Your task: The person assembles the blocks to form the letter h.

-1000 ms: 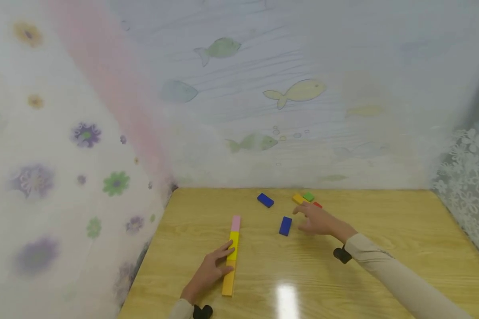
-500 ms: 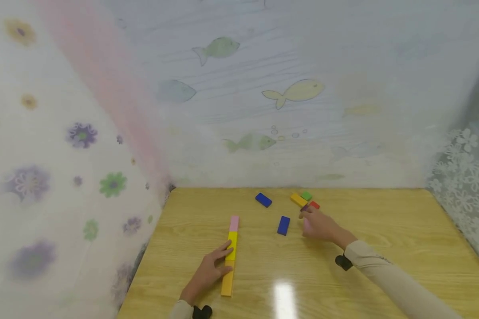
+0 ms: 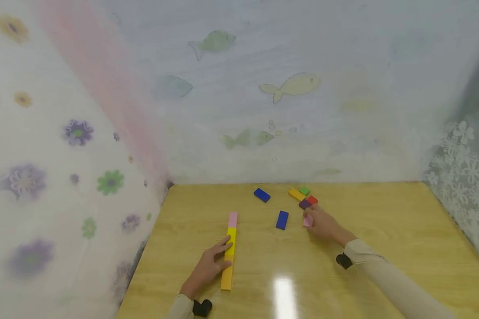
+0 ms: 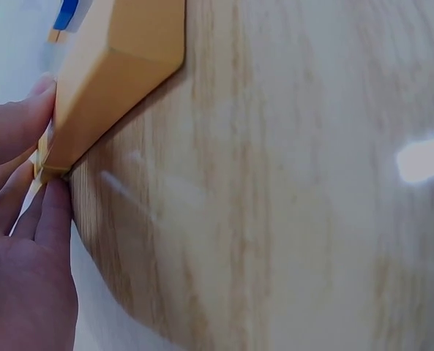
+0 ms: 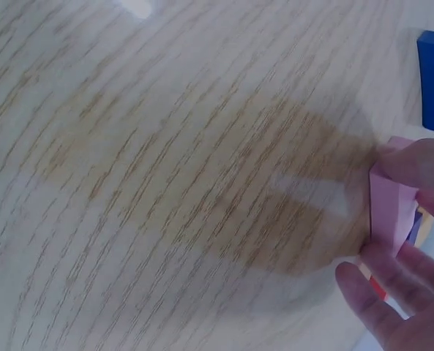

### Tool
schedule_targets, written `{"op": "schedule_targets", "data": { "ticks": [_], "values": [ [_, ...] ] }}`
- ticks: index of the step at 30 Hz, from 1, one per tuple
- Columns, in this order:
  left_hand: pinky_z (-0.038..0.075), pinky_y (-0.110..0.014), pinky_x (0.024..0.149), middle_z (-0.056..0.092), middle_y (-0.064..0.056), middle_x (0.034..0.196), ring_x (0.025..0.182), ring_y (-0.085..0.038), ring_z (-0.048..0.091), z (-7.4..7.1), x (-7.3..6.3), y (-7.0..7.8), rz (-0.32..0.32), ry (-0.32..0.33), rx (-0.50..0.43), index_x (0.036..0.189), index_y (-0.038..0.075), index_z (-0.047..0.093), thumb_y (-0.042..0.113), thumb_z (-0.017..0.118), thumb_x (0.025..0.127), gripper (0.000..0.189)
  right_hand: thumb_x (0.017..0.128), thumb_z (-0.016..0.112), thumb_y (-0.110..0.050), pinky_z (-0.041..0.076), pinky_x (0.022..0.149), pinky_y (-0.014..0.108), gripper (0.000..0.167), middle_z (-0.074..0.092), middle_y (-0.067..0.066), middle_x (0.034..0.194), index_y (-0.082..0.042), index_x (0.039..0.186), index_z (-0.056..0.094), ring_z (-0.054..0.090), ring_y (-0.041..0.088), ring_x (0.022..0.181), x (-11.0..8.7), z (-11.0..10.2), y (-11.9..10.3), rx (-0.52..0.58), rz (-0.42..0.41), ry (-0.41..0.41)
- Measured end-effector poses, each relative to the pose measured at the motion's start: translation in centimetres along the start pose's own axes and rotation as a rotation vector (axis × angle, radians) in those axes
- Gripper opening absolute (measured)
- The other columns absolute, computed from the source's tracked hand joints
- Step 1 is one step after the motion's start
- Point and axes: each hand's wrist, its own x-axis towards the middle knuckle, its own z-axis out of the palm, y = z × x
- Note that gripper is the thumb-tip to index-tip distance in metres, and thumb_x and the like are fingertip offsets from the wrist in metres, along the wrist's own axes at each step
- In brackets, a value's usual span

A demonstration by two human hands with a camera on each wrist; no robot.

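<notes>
A row of wooden blocks runs toward the back: an orange block (image 3: 226, 277), a yellow block (image 3: 231, 239) and a pink block (image 3: 233, 219). My left hand (image 3: 207, 268) rests at this row, its extended fingers over the yellow block and its thumb on the orange one. In the left wrist view the orange block (image 4: 121, 73) lies flat with the thumb at its side. My right hand (image 3: 324, 225) pinches another pink block (image 5: 390, 201) between thumb and fingers, low over the table. Right beyond that hand lie a purple block (image 3: 304, 204) and a red block (image 3: 312, 200).
One blue block (image 3: 282, 220) lies between the hands, another blue block (image 3: 261, 195) farther back. An orange block (image 3: 297, 194) and a green block (image 3: 304, 191) lie near the table's back edge. A painted wall (image 3: 295, 133) rises behind the wooden table (image 3: 367, 208).
My right hand has drawn back slightly and taken hold of a pink block, uncovering the purple and red blocks. My left hand has stayed at the row. The view has shifted slightly.
</notes>
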Motion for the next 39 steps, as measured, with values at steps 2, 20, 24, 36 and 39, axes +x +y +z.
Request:
{"op": "schedule_targets", "data": {
  "ticks": [2,20,24,36,39],
  "values": [
    [0.022,-0.049,0.113,0.030,0.007,0.152,0.141,-0.025,0.021,-0.1,0.3,0.1,0.003,0.010,-0.005,0.139,0.009,0.048,0.018,0.069,0.087,0.057,0.076,0.074,-0.005,0.053,0.072,0.040,0.026,0.052,0.021,0.109,-0.003,0.098,0.060,0.056,0.029,0.088,0.2,-0.1,0.1,0.014,-0.002,0.016],
    [0.025,-0.041,0.111,0.028,0.002,0.153,0.140,-0.025,0.023,-0.1,-0.5,-0.1,0.010,0.000,-0.020,0.138,0.005,0.047,0.013,0.069,0.086,0.058,0.076,0.078,-0.012,0.052,0.072,0.035,0.028,0.059,0.014,0.103,0.000,0.098,0.065,0.056,0.027,0.092,0.3,-0.8,-0.6,0.067,-0.045,-0.020],
    [0.025,-0.043,0.112,0.029,0.002,0.153,0.140,-0.026,0.023,0.0,-0.4,0.1,0.013,-0.010,-0.028,0.138,0.004,0.047,0.014,0.069,0.086,0.057,0.076,0.077,-0.010,0.052,0.069,0.032,0.026,0.060,0.014,0.103,-0.001,0.098,0.066,0.056,0.025,0.088,0.3,-1.3,-1.0,0.067,-0.037,-0.021],
    [0.028,-0.044,0.109,0.029,-0.006,0.153,0.139,-0.032,0.025,0.1,-0.1,0.2,0.066,-0.015,-0.011,0.137,0.000,0.046,0.014,0.069,0.086,0.058,0.083,0.070,-0.009,0.053,0.070,0.036,0.021,0.059,0.009,0.101,-0.001,0.102,0.064,0.056,0.022,0.085,1.8,-2.6,-3.8,0.166,-0.137,-0.014],
    [0.028,-0.044,0.109,0.029,-0.005,0.152,0.139,-0.031,0.025,0.1,0.0,0.1,0.067,-0.013,-0.004,0.137,0.001,0.047,0.015,0.069,0.086,0.057,0.083,0.070,-0.009,0.054,0.070,0.041,0.022,0.059,0.011,0.101,0.001,0.102,0.063,0.057,0.024,0.084,2.4,-2.8,-4.4,0.171,-0.185,-0.002]
  ]
}}
